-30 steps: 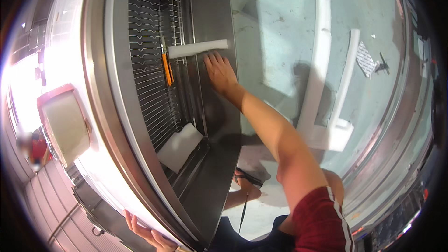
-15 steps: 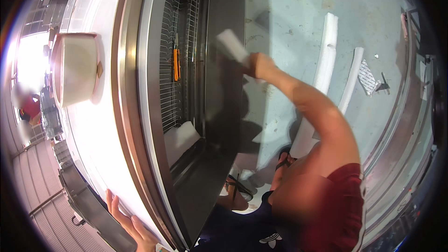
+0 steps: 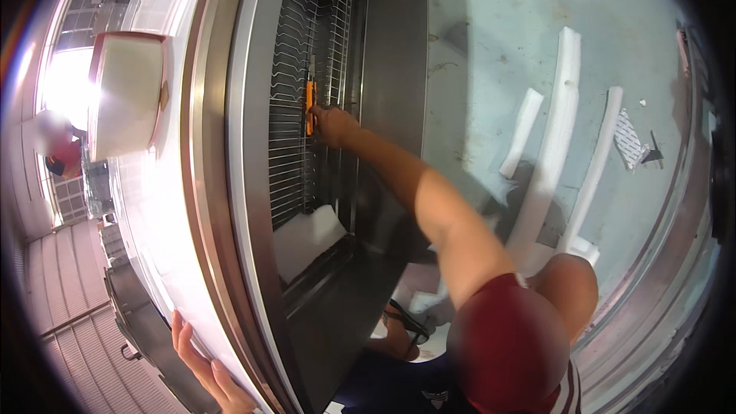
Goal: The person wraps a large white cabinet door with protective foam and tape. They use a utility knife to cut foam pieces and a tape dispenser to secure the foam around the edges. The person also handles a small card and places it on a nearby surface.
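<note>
My right hand (image 3: 334, 124) reaches into an open stainless steel drawer, its fingers closed on an orange-handled cutter (image 3: 310, 107). The cutter lies along a wire rack (image 3: 287, 142) inside the drawer. White foam sheet (image 3: 307, 241) sits at the near end of that drawer. My left hand (image 3: 205, 368) rests flat with fingers spread on the white countertop (image 3: 146, 230), near its steel-trimmed edge (image 3: 201, 130), and holds nothing.
Several white foam strips (image 3: 563, 100) lie on the pale floor to the right, beside a patterned packet (image 3: 629, 138). A cream-coloured box-shaped container (image 3: 129, 96) stands on the countertop. My sandalled foot (image 3: 402, 330) is close to the drawer front. Another person (image 3: 63, 155) is far left.
My right hand has let go of a white foam piece, which now lies on the floor. It has moved left into the drawer and onto the cutter. My left hand stays put.
</note>
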The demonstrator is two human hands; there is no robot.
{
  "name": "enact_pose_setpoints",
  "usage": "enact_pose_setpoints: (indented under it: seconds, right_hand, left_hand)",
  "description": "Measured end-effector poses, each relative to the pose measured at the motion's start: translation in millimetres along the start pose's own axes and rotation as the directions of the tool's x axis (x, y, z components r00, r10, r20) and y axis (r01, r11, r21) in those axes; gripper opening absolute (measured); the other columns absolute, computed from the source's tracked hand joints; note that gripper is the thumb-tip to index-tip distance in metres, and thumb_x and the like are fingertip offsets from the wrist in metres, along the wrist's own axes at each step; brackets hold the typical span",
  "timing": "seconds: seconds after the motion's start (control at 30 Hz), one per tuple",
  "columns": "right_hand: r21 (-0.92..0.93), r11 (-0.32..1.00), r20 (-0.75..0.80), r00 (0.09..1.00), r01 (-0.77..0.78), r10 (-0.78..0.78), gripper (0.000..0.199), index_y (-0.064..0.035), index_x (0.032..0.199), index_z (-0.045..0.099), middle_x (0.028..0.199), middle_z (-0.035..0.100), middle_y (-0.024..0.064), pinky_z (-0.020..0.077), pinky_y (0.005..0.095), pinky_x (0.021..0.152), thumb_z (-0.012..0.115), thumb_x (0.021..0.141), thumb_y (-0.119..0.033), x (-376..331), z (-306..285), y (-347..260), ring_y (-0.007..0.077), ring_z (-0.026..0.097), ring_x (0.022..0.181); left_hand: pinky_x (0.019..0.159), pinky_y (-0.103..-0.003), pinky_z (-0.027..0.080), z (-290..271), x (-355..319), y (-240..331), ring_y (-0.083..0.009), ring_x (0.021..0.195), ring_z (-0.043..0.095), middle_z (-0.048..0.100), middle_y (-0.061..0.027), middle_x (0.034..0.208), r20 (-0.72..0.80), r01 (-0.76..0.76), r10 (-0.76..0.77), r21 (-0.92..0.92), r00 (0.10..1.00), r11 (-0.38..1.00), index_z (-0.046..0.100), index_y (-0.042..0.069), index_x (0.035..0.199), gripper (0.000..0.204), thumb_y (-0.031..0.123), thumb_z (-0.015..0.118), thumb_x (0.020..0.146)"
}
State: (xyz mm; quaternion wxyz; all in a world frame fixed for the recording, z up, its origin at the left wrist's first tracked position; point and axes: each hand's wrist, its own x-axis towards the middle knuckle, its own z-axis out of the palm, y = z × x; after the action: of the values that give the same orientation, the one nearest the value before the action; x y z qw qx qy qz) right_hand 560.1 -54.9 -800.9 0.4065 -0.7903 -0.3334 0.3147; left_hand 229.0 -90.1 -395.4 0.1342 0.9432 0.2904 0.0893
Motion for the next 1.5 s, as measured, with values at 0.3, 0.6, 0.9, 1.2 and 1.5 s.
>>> enact_pose_setpoints:
  seconds: [0.3, 0.6, 0.9, 1.2, 1.5]
  right_hand:
    - [0.034, 0.988, -0.201, 0.968, -0.149, 0.152, 0.052, -0.0151, 0.146, 0.043, 0.12, 0.065, 0.0229, 0.057, 0.0461, 0.093, 0.06, 0.098, -0.028, 46.8, 56.3, -0.3, 0.0371, 0.067, 0.113]
    - [0.666, 0.726, -0.221, 0.885, -0.17, 0.41, 0.056, 0.0028, 0.136, 0.042, 0.107, 0.068, 0.0318, 0.0537, 0.0539, 0.091, 0.065, 0.087, -0.014, -54.3, 87.6, -7.8, 0.0501, 0.067, 0.098]
    - [0.556, 0.807, -0.064, 0.979, 0.198, -0.196, 0.066, 0.0046, 0.117, 0.059, 0.108, 0.068, 0.0285, 0.0517, 0.0483, 0.095, 0.084, 0.071, -0.035, -138.5, 169.4, -43.9, 0.0464, 0.065, 0.106]
    - [0.34, 0.941, 0.234, 0.968, 0.007, -0.091, 0.039, -0.0006, 0.104, 0.072, 0.088, 0.068, 0.0145, 0.0501, 0.0419, 0.067, 0.08, 0.08, -0.03, -161.1, 86.3, -1.2, 0.0273, 0.064, 0.076]
    - [0.691, 0.703, -0.463, 0.645, -0.166, 0.608, 0.024, -0.0049, 0.095, 0.061, 0.082, 0.056, -0.0022, 0.0476, 0.0267, 0.065, 0.082, 0.087, -0.013, -325.1, -168.8, -73.2, 0.0086, 0.055, 0.074]
  left_hand:
    - [0.119, -0.054, 0.028, 8.4, -4.2, -10.3, -0.0363, 0.146, 0.033, 0.032, -0.0214, 0.157, -0.077, -0.041, 0.033, -0.108, 0.997, 0.993, 0.038, 0.002, 0.148, 0.061, 0.037, 0.045, 0.1]
    - [0.121, -0.053, 0.025, 5.7, -8.4, -17.2, -0.0344, 0.15, 0.027, 0.023, -0.0219, 0.161, -0.044, 0.024, -0.032, -0.168, 0.999, 0.986, 0.036, 0.005, 0.148, 0.061, 0.034, 0.041, 0.095]
    - [0.121, -0.057, 0.019, -1.8, 2.1, 1.6, -0.042, 0.151, 0.026, 0.029, -0.0293, 0.159, 0.044, -0.013, 0.009, 0.077, 0.999, 0.997, 0.039, -0.003, 0.143, 0.059, 0.035, 0.04, 0.098]
    - [0.121, -0.057, 0.02, -13.0, 7.7, -10.0, -0.0486, 0.149, 0.026, 0.032, -0.0314, 0.156, 0.087, -0.143, 0.146, -0.032, 0.985, 0.989, 0.045, -0.005, 0.141, 0.057, 0.007, 0.052, 0.086]
    - [0.119, -0.06, 0.022, -22.7, 6.5, -11.5, -0.0491, 0.144, 0.031, 0.038, -0.0272, 0.152, 0.022, -0.154, 0.156, -0.072, 0.987, 0.985, 0.053, 0.0, 0.135, 0.053, 0.01, 0.065, 0.084]
